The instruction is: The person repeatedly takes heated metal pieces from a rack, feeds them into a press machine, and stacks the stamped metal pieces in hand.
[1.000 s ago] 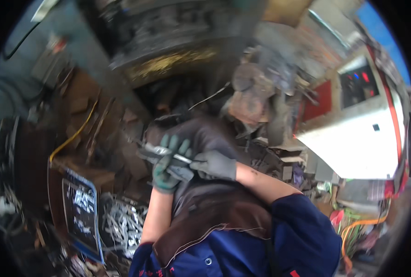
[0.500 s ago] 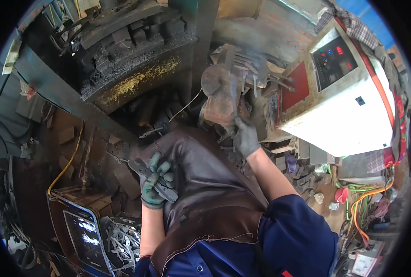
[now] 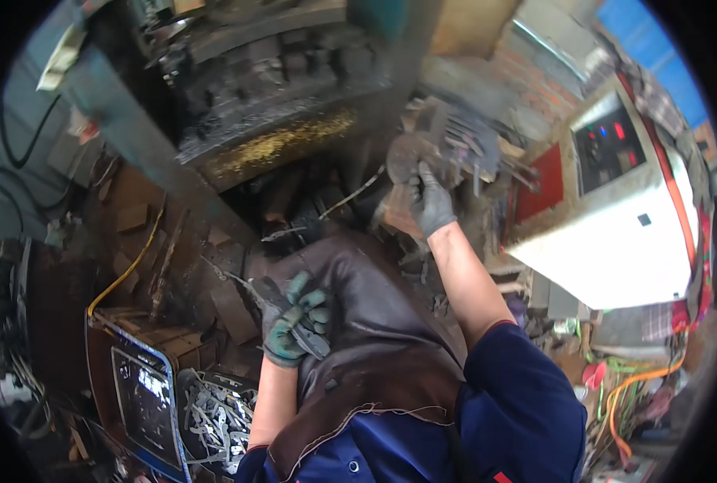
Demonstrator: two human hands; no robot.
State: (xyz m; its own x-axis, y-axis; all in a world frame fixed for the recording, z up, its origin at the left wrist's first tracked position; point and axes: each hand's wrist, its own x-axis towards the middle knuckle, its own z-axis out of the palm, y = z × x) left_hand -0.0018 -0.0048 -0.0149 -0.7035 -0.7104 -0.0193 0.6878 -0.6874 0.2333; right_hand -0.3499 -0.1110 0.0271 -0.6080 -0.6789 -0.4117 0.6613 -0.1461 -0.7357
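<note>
My left hand (image 3: 296, 320), in a green and grey glove, rests over my apron, its fingers curled round a long, dark, flat metal tool (image 3: 269, 299) with two arms, like tongs. One end of the tool points up and left, the other sticks out below my fingers. My right hand (image 3: 433, 203), in a dark grey glove, is raised at the edge of a round, rusty metal disc (image 3: 407, 154) on a block. Its fingers are bent together; what they hold, if anything, is blurred. Beside the disc, several long metal pieces (image 3: 469, 138) lie on a stand.
A white control cabinet (image 3: 616, 249) with a lit panel stands on the right. A dark machine (image 3: 282, 145) with yellowish grains on its ledge rises ahead. Grey metal parts (image 3: 218, 419) fill a box at lower left. My brown leather apron (image 3: 374, 298) covers my lap.
My right hand has moved up from the block's lower edge to the disc. The whole view has shifted, and the left hand keeps its hold on the tool.
</note>
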